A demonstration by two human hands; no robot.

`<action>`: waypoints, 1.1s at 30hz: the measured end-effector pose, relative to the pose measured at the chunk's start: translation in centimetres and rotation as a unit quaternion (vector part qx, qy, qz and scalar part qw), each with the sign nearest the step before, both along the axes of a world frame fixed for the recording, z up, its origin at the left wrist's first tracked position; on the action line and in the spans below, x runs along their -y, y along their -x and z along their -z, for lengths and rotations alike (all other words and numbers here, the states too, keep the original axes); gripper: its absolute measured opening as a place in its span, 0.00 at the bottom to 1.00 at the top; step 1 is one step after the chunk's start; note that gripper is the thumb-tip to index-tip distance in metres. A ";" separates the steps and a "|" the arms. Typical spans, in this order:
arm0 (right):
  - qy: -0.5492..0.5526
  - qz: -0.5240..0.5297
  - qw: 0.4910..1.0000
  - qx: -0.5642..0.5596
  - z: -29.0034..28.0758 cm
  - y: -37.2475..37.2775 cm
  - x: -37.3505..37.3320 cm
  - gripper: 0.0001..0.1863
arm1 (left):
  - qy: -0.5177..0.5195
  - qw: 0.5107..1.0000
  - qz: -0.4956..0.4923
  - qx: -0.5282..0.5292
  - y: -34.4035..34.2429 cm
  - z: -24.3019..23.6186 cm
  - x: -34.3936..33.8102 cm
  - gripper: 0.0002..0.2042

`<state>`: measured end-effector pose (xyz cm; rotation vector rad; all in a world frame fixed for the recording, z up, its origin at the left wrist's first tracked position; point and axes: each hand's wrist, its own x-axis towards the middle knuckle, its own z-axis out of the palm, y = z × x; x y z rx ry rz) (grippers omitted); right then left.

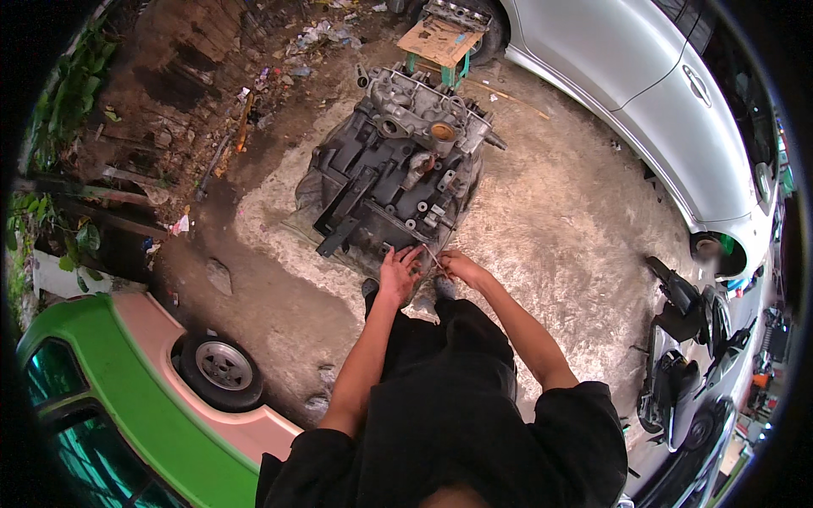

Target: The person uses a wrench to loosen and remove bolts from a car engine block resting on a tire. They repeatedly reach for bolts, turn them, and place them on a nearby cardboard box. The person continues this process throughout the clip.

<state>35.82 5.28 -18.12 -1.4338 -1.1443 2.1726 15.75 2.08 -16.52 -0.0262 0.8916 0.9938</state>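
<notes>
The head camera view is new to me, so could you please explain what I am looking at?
There is no machine arm here: the two bare hands belong to the person wearing the camera. It looks down from the head through a wide fisheye lens, so straight edges bend near the rim. On the stained grey concrete ground sits a large, dark metal engine with a paler grey metal upper section. The right hand appears to hold a thin, shiny metal rod at the engine's near edge. The left hand is close beside it; whether it grips anything is unclear. A silver car stands at upper right.
</notes>
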 end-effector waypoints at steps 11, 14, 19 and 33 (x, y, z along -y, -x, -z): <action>0.241 0.168 0.922 -0.252 -4.1 4.2 -0.2 0.08 | -0.052 0.986 0.094 -0.125 3.1 -0.2 0.8 0.29; 0.259 0.113 0.940 -0.193 -2.7 3.1 0.1 0.09 | -0.052 0.985 0.093 -0.133 3.9 0.0 1.1 0.29; 0.162 0.041 0.983 -0.074 0.0 1.4 0.6 0.09 | -0.054 0.990 0.068 -0.110 3.4 0.2 1.0 0.28; 0.000 0.023 0.996 0.091 4.5 -0.1 -2.0 0.15 | -0.008 0.987 0.069 -0.148 1.0 -0.2 -0.2 0.26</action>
